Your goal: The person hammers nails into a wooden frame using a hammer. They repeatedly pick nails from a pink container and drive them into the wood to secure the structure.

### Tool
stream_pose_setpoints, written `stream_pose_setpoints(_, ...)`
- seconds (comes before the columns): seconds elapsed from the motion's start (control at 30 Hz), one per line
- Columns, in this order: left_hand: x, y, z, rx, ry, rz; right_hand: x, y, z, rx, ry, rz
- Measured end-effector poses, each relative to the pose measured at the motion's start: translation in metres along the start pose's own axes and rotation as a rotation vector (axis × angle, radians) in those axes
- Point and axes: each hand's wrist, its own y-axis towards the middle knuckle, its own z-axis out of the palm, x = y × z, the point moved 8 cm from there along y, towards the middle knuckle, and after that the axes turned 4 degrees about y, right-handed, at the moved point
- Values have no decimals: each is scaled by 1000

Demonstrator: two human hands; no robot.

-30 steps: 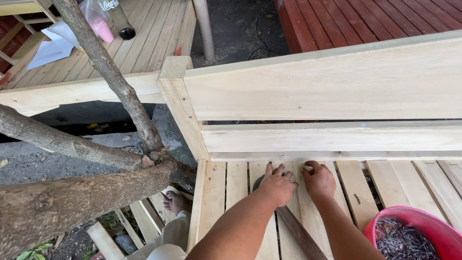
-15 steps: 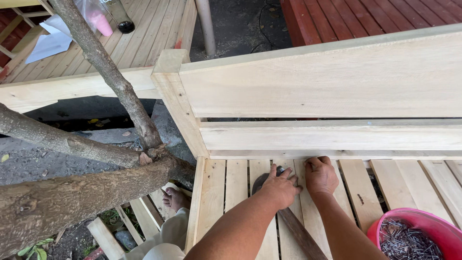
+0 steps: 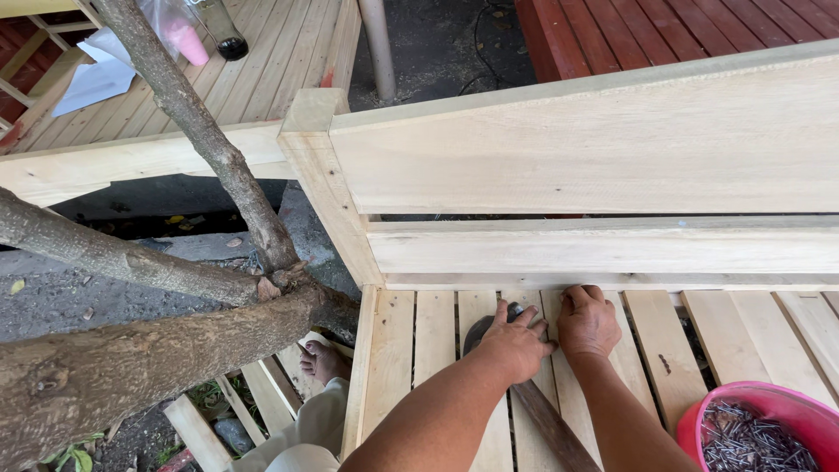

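While the view holds almost level with the earlier frames, both hands sit slightly lower on the slats than a second ago, and the left hand (image 3: 514, 343) keeps its place over the dark hammer head (image 3: 479, 330). Left fingers curl loosely over that head, palm down; the long brown handle (image 3: 552, 426) runs back toward the body between the forearms and is cut off by the bottom edge. Right hand (image 3: 587, 322) lies just beside it, fingers bunched and pressed to a pale slat (image 3: 559, 367) at the foot of the lower back rail (image 3: 612, 249); whether the fingertips pinch a nail cannot be made out. A pink bowl of nails (image 3: 760, 433) is clipped by the lower right corner. Bare unfinished wood makes up the slatted bench seat and its broad upper back board (image 3: 594, 149). Outdoors: rough tree limbs (image 3: 157, 350) cross at left, a bare foot (image 3: 322, 360) below them, grey ground, and reddish decking (image 3: 664, 31) beyond.
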Motion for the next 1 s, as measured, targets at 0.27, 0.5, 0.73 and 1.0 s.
stream_pose_setpoints(0.27,0,-4,4,51,-26,13,2,0,0,7,-39,-3)
stream_pose_setpoints(0.5,1,-4,4,-7,-9,31,2,1,-4,5,-44,-14)
stream_pose_setpoints(0.73,2,-2,5,11,-11,20,-6,5,-10,39,102,-16)
stream_pose_setpoints(1.0,5,-9,2,-110,-100,22,-13,-61,-46,480,-65,153)
